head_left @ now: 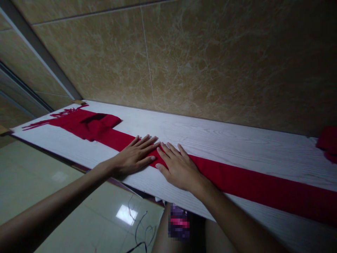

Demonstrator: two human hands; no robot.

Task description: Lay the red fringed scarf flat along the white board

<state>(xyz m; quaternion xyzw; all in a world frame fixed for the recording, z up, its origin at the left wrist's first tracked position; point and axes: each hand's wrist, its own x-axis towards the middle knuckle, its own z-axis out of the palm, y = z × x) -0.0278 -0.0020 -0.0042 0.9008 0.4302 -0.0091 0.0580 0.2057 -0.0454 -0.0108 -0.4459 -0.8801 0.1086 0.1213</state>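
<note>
A long red scarf (250, 179) stretches lengthwise over a white wood-grained board. Toward the left it bunches into loose folds (100, 124), and its fringe (65, 113) spreads near the board's far left end. My left hand (137, 154) lies flat across the scarf with fingers stretched out. Close beside it, my right hand (177, 165) also rests flat on the fabric, fingers slightly spread. The fingertips of both hands nearly meet. Neither hand grips the cloth.
The white board (210, 137) runs along a tan marbled tile wall (184, 59). More red fabric (328, 142) sits at the right edge. Dark cables (142, 228) lie on the shiny floor (65, 196) below. My legs are under the board's near edge.
</note>
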